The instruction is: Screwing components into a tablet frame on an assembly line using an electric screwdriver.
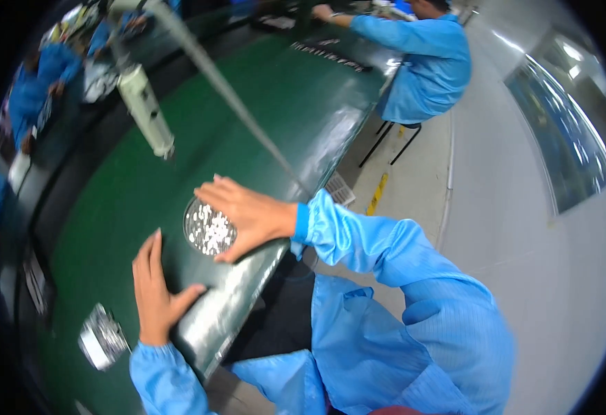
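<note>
A small round metal dish (207,226) full of several tiny white parts sits on the green table (199,138) near its edge. My right hand (247,216) curls around the dish's right side, fingers touching its rim. Below and to the left of the dish, my left hand (156,290) lies flat on the mat with fingers together and thumb spread, holding nothing. Both my arms wear light blue sleeves.
A shiny metal container (102,339) sits at the lower left of the table. A white tool (146,111) hangs above the table, beside a slanting grey pole (227,93). A person in blue (420,55) sits at the far end; others work at the left.
</note>
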The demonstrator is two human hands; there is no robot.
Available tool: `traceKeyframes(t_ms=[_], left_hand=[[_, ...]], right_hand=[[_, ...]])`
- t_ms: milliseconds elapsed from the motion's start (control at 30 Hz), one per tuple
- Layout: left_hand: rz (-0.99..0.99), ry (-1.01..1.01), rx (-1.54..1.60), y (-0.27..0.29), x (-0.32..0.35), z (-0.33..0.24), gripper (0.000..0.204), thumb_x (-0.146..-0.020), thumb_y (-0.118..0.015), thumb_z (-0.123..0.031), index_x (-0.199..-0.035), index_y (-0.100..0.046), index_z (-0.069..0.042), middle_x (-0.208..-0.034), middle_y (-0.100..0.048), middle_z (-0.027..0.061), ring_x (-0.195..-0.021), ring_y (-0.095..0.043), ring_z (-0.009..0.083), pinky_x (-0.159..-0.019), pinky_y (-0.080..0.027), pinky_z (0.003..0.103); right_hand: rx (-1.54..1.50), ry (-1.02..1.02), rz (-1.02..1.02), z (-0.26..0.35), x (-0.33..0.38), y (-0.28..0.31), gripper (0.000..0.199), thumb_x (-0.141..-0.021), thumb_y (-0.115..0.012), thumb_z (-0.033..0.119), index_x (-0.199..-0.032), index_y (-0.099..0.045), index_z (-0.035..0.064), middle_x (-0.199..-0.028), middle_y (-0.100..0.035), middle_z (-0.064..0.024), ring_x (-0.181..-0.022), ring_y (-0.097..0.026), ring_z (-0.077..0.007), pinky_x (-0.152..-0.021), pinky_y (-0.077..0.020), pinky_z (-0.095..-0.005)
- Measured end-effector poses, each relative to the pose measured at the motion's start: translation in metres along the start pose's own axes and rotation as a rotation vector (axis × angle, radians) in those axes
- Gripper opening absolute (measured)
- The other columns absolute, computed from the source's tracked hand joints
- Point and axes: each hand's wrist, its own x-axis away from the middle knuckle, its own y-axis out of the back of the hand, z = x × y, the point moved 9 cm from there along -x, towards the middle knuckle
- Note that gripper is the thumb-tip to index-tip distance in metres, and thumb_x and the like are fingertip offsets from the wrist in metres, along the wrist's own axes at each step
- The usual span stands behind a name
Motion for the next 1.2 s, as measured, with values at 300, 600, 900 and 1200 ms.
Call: traceKeyframes(t_ms=[300,600,900,1200], left_hand=[[-0.079,-0.058,-0.002,0.003,-0.007,-0.008,0.106,-0.068,-0.086,-0.058,-0.151,-0.047,-0.006,-0.142,-0.053,0.0172,-0.124,-0.054,0.0388,-0.106,-0.043,0.047],[-0.107,-0.095,-0.020,0.007,-0.008,-0.011,0.103,-0.069,-0.085,-0.059,-0.149,-0.050,-0.005,-0.138,-0.056,0.0151,-0.117,-0.057,0.0368,-0.103,-0.046,0.044],[-0.082,-0.084,0.006,0.004,-0.008,-0.013,0.104,-0.068,-0.085,-0.060,-0.149,-0.050,-0.006,-0.140,-0.055,0.0153,-0.121,-0.056,0.0371,-0.104,-0.045,0.046],[-0.077,-0.070,-0.014,0.001,-0.010,-0.010,0.107,-0.066,-0.087,-0.059,-0.150,-0.049,-0.006,-0.141,-0.054,0.0155,-0.123,-0.055,0.0378,-0.105,-0.045,0.047]], right_hand=[[0.040,-0.068,-0.025,-0.005,0.008,0.014,0.108,-0.059,-0.094,0.040,-0.144,-0.048,-0.0076,-0.143,-0.053,-0.0285,-0.136,-0.047,-0.0476,-0.118,-0.0363,-0.0512],[0.031,-0.023,0.005,0.003,0.006,0.014,0.110,-0.059,-0.094,0.044,-0.141,-0.048,-0.0138,-0.142,-0.052,-0.0320,-0.134,-0.048,-0.0479,-0.118,-0.0363,-0.0506],[0.027,-0.041,0.018,0.001,0.004,0.017,0.113,-0.060,-0.095,0.041,-0.150,-0.043,-0.0067,-0.144,-0.053,-0.0276,-0.136,-0.049,-0.0450,-0.117,-0.0377,-0.0481],[-0.009,-0.108,0.064,-0.023,0.018,0.021,0.130,-0.058,-0.097,0.045,-0.158,-0.029,-0.0041,-0.147,-0.050,-0.0269,-0.137,-0.050,-0.0434,-0.118,-0.0385,-0.0475]])
